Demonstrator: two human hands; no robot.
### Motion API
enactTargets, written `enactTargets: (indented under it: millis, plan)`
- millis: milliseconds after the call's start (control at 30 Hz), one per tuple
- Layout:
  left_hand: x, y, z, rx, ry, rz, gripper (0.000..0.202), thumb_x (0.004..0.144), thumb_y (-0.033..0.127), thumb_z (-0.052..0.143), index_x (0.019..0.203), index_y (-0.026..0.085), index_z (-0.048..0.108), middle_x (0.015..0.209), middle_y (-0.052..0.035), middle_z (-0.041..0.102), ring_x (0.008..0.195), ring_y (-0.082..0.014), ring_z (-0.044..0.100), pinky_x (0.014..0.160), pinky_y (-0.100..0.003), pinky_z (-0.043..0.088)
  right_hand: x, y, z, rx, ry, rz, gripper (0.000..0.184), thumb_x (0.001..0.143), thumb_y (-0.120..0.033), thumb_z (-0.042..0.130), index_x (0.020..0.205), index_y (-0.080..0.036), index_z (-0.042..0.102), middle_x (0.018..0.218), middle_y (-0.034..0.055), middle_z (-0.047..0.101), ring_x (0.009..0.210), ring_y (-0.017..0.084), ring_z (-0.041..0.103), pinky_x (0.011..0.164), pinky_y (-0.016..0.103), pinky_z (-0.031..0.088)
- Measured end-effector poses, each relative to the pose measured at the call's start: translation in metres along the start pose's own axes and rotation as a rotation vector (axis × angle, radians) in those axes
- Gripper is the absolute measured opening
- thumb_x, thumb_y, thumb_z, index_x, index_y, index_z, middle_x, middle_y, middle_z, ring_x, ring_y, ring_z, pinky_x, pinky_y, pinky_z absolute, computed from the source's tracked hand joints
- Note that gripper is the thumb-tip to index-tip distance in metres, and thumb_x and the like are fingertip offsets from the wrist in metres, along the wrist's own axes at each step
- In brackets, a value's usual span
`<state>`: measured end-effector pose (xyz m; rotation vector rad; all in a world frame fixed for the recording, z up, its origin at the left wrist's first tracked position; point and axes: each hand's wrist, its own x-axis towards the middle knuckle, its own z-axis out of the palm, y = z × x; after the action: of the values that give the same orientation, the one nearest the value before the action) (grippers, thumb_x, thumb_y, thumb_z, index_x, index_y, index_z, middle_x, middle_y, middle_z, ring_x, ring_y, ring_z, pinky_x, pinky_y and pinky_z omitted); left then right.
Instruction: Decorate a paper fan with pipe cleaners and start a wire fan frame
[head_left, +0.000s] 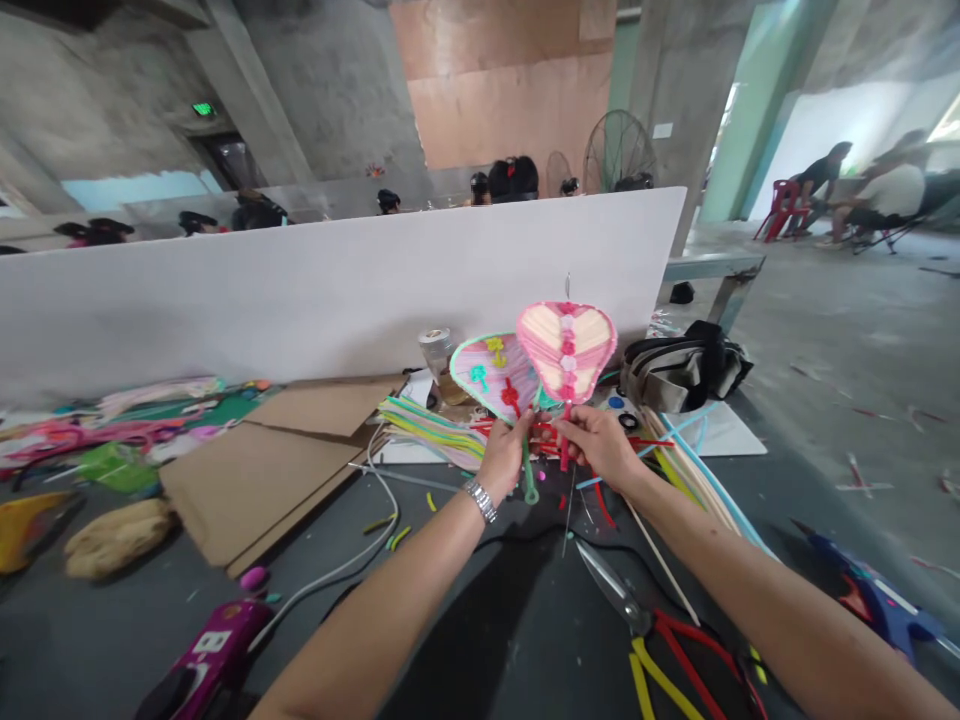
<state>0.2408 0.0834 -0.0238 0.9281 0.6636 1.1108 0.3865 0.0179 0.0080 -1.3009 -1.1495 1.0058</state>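
My left hand (506,455) is closed round the green handle of a fan with a mint-green edge (480,372). Its striped pink and lilac face bears yellow, teal and red flower shapes. In my right hand (596,440) I pinch the red handle of a pink and cream fan (592,350), which has a column of pink and white flowers down its middle. Both fans stand upright side by side, the pink one slightly overlapping the other. Behind my hands lie bundles of pipe cleaners (442,430) in yellow, green, white and red.
Red-handled scissors (637,610) lie before my right forearm. A purple device with a cord (217,650) is at left, a blue glue gun (870,585) at right. Cardboard sheets (262,470), a plastic cup (436,350) and a bag (682,365) stand near the white partition (337,300).
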Motion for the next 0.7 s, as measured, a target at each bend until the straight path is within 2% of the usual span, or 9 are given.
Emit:
enactTargets:
  millis: [100, 200, 300, 400, 567, 633, 700]
  plan:
    - [-0.011, -0.005, 0.001, -0.027, -0.021, -0.034, 0.048, 0.069, 0.054, 0.093, 0.067, 0.016, 0.064, 0.055, 0.0, 0.064, 0.047, -0.013, 0.059, 0.05, -0.024, 0.046, -0.011, -0.007, 0.015, -0.039, -0.109, -0.014, 0.039, 0.08, -0.057, 0.071, 0.073, -0.02, 0.059, 0.058, -0.0035, 0.058, 0.048, 0.01, 0.048, 0.046, 0.022, 0.037]
    - [-0.027, -0.002, 0.004, -0.084, -0.03, -0.048, 0.048, 0.076, 0.062, 0.083, 0.071, 0.018, 0.064, 0.055, 0.0027, 0.06, 0.049, -0.0142, 0.058, 0.055, -0.027, 0.05, -0.022, -0.011, 0.03, -0.103, -0.177, -0.022, 0.033, 0.087, -0.046, 0.066, 0.069, -0.021, 0.055, 0.056, -0.0047, 0.054, 0.047, 0.01, 0.047, 0.048, 0.022, 0.036]
    - [-0.043, 0.005, 0.004, -0.188, -0.023, -0.036, 0.05, 0.08, 0.067, 0.077, 0.09, 0.018, 0.072, 0.072, -0.001, 0.07, 0.072, -0.0199, 0.07, 0.074, -0.032, 0.058, -0.032, -0.01, 0.042, -0.166, -0.195, -0.053, 0.026, 0.09, -0.03, 0.061, 0.068, -0.021, 0.052, 0.054, -0.0057, 0.05, 0.049, 0.01, 0.047, 0.051, 0.023, 0.037]
    - [-0.058, 0.011, 0.0, -0.299, -0.04, -0.044, 0.061, 0.078, 0.074, 0.076, 0.105, 0.02, 0.075, 0.095, -0.0066, 0.078, 0.1, -0.0263, 0.074, 0.091, -0.036, 0.058, -0.04, -0.006, 0.051, -0.248, -0.222, -0.089, 0.021, 0.088, -0.019, 0.058, 0.068, -0.02, 0.052, 0.058, -0.0049, 0.053, 0.054, 0.011, 0.048, 0.057, 0.023, 0.038]
    - [-0.08, 0.019, -0.012, -0.298, -0.09, -0.044, 0.086, 0.069, 0.092, 0.068, 0.112, 0.018, 0.077, 0.112, -0.0142, 0.079, 0.118, -0.0331, 0.071, 0.102, -0.043, 0.056, -0.053, -0.004, 0.063, -0.395, -0.188, -0.141, 0.024, 0.089, -0.02, 0.06, 0.068, -0.021, 0.048, 0.06, -0.005, 0.05, 0.06, 0.012, 0.047, 0.06, 0.023, 0.035]
    - [-0.089, 0.023, -0.017, -0.21, -0.093, -0.029, 0.079, 0.069, 0.087, 0.074, 0.107, 0.017, 0.079, 0.11, -0.0145, 0.08, 0.116, -0.0329, 0.072, 0.1, -0.041, 0.057, -0.06, -0.007, 0.067, -0.454, -0.192, -0.176, 0.022, 0.088, -0.018, 0.058, 0.069, -0.021, 0.048, 0.062, -0.0039, 0.053, 0.061, 0.013, 0.049, 0.061, 0.023, 0.035]
    - [-0.096, 0.025, -0.021, -0.085, -0.061, -0.011, 0.064, 0.069, 0.074, 0.085, 0.099, 0.017, 0.08, 0.101, -0.0123, 0.081, 0.106, -0.0309, 0.075, 0.092, -0.037, 0.059, -0.067, -0.011, 0.071, -0.516, -0.214, -0.196, 0.016, 0.085, -0.012, 0.055, 0.073, -0.021, 0.052, 0.069, -0.0012, 0.061, 0.065, 0.014, 0.053, 0.063, 0.023, 0.037]
